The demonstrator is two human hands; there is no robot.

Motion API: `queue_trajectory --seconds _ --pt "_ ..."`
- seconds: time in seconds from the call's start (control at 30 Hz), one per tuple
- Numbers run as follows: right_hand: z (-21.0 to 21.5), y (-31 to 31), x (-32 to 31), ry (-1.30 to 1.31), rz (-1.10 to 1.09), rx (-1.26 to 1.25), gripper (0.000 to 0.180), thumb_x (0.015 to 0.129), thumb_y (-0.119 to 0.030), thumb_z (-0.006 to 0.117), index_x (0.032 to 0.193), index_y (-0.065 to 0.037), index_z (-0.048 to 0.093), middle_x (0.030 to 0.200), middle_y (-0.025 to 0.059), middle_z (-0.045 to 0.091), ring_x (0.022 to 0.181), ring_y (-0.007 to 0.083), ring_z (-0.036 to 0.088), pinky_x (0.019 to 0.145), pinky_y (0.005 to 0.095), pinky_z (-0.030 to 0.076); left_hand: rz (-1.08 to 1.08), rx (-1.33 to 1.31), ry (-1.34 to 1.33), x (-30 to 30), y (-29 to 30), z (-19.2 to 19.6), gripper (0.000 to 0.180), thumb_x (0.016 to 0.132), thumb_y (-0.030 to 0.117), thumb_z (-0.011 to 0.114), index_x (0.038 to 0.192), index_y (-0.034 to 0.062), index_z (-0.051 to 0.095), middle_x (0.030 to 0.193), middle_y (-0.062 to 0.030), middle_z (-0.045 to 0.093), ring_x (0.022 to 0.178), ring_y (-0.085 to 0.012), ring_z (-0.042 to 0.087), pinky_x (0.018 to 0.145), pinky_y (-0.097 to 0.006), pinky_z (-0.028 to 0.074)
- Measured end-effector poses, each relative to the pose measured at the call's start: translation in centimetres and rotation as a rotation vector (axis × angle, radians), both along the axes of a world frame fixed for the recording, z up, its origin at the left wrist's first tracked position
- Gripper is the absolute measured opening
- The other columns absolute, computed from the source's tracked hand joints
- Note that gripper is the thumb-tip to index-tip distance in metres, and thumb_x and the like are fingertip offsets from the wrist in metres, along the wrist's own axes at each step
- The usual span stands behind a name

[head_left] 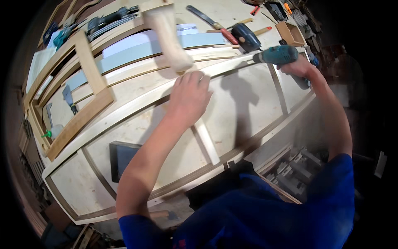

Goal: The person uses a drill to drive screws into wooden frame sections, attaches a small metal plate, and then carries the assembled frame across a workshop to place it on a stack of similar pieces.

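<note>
A long pale wooden frame (124, 112) with several cross slats lies flat on the workbench. My left hand (189, 96) presses palm down on its upper rail near the middle, fingers together on the wood. My right hand (299, 68) grips a teal power drill (277, 54) at the frame's right end, with the drill's nose pointing left against the upper rail. A short cross slat (206, 141) runs down from under my left hand to the lower rail.
A second, darker wooden frame (81, 120) lies at the left. A blurred pale wooden piece (170, 39) stands near the top centre. A hand saw (211, 23), a dark tool (245, 36), a small cardboard box (291, 33), a scraper (68, 97) and a dark tablet (120, 159) lie around.
</note>
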State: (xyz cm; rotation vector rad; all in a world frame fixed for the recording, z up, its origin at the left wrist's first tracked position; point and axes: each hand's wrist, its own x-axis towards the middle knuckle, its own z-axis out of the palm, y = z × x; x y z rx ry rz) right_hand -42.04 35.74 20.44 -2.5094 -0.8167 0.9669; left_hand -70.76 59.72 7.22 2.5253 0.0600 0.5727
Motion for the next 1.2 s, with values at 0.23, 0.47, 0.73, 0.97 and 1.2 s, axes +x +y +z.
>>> queue_trajectory --seconds 0.23,0.47,0.73,0.97,1.2 --pt "-1.6 -2.0 4.1 0.033 0.047 -0.029 0.033 0.068 -0.01 0.069 0.1 -0.005 0.07 0.088 0.0027 0.069 0.078 0.0135 0.062 0.069 0.0297 0.053 0.019 0.293 0.389 16.4 -6.6 -5.9 0.026 0.086 0.015 0.062 0.108 0.0005 0.064 0.108 -0.0162 0.063 0.105 -0.0305 0.061 0.086 -0.045 0.051" --pt "-0.2 -2.0 5.7 -0.009 0.232 -0.108 0.036 0.071 -0.006 0.063 0.107 0.0 0.065 0.092 0.0104 0.069 0.084 0.0205 0.062 0.078 0.034 0.052 0.016 0.383 0.511 20.7 -9.2 -7.4 0.025 0.088 0.018 0.057 0.106 0.0011 0.062 0.108 -0.0172 0.063 0.105 -0.0326 0.061 0.084 -0.046 0.053" --pt "2.5 -1.8 4.6 0.093 0.166 -0.056 0.038 0.072 -0.003 0.057 0.109 0.001 0.064 0.093 0.0145 0.069 0.09 0.0245 0.062 0.079 0.036 0.051 -0.022 0.43 0.436 20.8 -8.7 -8.1 0.036 0.092 0.034 0.062 0.1 -0.0006 0.056 0.1 -0.0179 0.058 0.096 -0.0358 0.06 0.08 -0.046 0.051" --pt "-1.0 -2.9 7.4 0.005 0.332 0.066 0.034 0.071 -0.007 0.066 0.105 0.0 0.067 0.09 0.0116 0.069 0.083 0.0213 0.063 0.076 0.0335 0.052 -0.039 0.359 0.407 21.0 -8.9 -7.9 0.037 0.092 0.037 0.062 0.1 0.001 0.057 0.1 -0.017 0.058 0.097 -0.035 0.059 0.082 -0.046 0.05" --pt "-0.8 -1.3 7.3 -0.15 0.352 -0.153 0.037 0.071 -0.008 0.067 0.108 -0.003 0.066 0.092 0.011 0.069 0.083 0.0226 0.063 0.084 0.0348 0.052 -0.037 0.277 0.411 20.7 -8.0 -7.6 0.035 0.088 0.036 0.064 0.098 0.0031 0.058 0.098 -0.016 0.058 0.097 -0.0342 0.057 0.082 -0.046 0.048"
